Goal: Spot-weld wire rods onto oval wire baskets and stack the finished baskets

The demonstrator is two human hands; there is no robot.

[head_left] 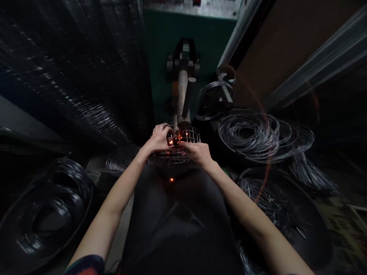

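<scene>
Both my hands hold a round wire mesh guard (187,135) under the copper electrode arm (182,100) of a spot welder. My left hand (159,138) grips the guard's left rim with curled fingers. My right hand (197,151) presses on the mesh from the right, its fingers pinched on a wire near the weld spot. Orange sparks (174,140) glow between my fingertips, and one spark (171,179) falls toward my dark apron.
Loose wire rings (259,135) pile up at the right, with more wire pieces in a dark tub (275,208) below. Stacked wire guards (94,110) fill the left side. A tub of coiled rings (46,214) sits at lower left. The green welder body (166,57) stands ahead.
</scene>
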